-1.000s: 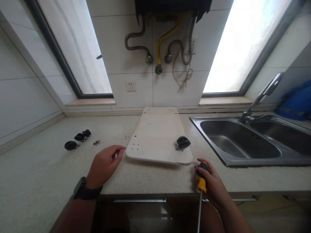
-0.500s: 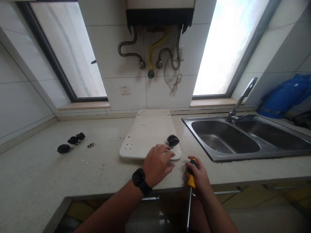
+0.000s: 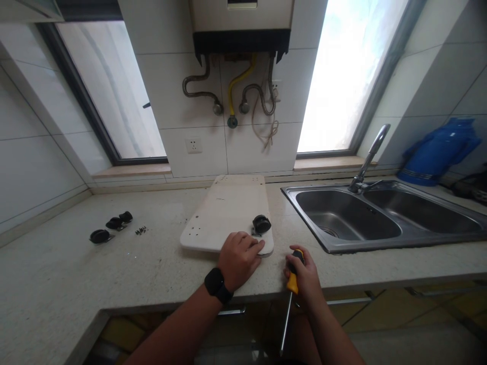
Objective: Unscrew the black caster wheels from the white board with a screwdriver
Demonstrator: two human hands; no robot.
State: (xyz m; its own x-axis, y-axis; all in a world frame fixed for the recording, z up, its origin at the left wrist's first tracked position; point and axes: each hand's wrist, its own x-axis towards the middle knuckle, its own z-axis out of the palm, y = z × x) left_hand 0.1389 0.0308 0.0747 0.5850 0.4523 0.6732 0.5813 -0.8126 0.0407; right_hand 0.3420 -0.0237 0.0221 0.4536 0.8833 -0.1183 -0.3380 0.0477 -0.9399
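My left hand (image 3: 241, 258), with a black watch on the wrist, rests at the near edge of a white board (image 3: 232, 208), fingers bent and loosely apart. Its fingertips are close to the metal plate of a black caster wheel (image 3: 262, 223) standing on the board's near right corner. Whether they touch the plate, I cannot tell. Right of the board, my right hand (image 3: 306, 276) is closed around the yellow and black handle of a screwdriver (image 3: 292, 284), its shaft pointing down toward me past the counter edge. Small holes show at the board's other corners.
Several small screws (image 3: 141, 230) lie on the counter (image 3: 152, 274) at the left, beside three loose caster wheels (image 3: 114, 223). A double steel sink (image 3: 342, 215) with a tap (image 3: 369, 157) is on the right. A blue container (image 3: 441, 149) stands behind it. Pipes hang below a wall heater (image 3: 241, 25).
The view has tilted up and shifted slightly. My left fingers have drawn in lower, nearer the board's edge. My right hand still holds the screwdriver, its shaft now slanting more to the left.
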